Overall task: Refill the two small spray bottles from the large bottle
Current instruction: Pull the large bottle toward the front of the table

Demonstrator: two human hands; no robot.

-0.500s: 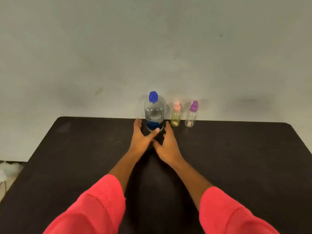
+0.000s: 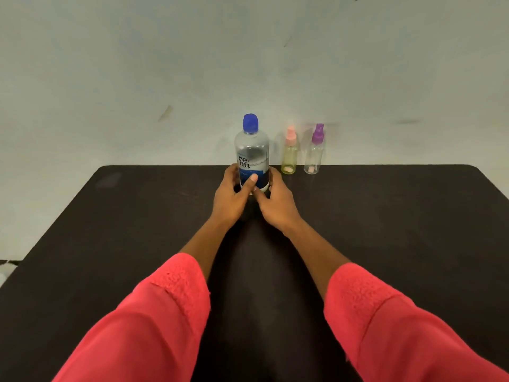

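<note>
Gripping large bottle (image 2: 252, 155) low at far table (image 2: 110, 230) edge, left hand (image 2: 231, 198) and right hand (image 2: 276, 202) fingers wrapped round; green spray bottle (image 2: 289, 155), clear spray bottle (image 2: 314, 153) just right, unobstructed.

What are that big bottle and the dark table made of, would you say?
The large bottle looks like clear, glossy plastic: the wall shows through it, and it has a blue cap and printed label. The table has a matte, dark brown-black top, possibly laminate or painted wood; it gives almost no reflection, so I can't be sure.
</note>
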